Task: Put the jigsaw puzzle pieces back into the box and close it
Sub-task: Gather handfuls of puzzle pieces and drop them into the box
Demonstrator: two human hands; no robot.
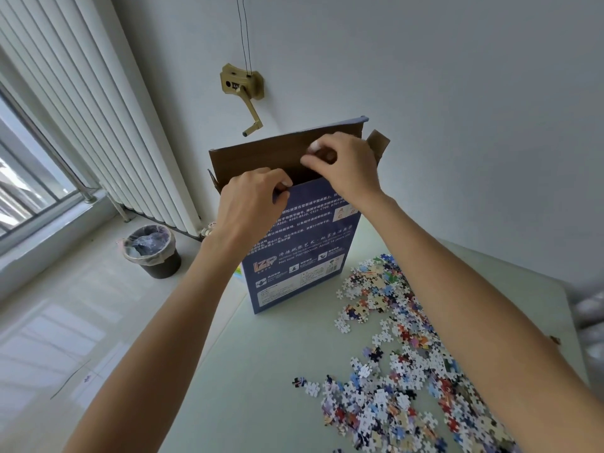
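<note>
box: blue box (302, 256) stands upright on the surface (261, 371), top open, brown flap (261, 155) raised behind
left hand: left hand (251, 204) grips the front top edge of the box, fingers curled over it
right hand: right hand (343, 165) pinches at the flap near the opening; any piece in its grip can't be made out
pieces: puzzle pieces (392, 371) loose on the surface, right of the box, apart from both hands
hidden: box interior dark; pile cut off at bottom edge

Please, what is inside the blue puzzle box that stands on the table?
Only dark shadow shows in the open top of the puzzle box, under its raised brown flap. Both hands cover the opening, so contents cannot be seen. The puzzle pieces lie outside.
</note>
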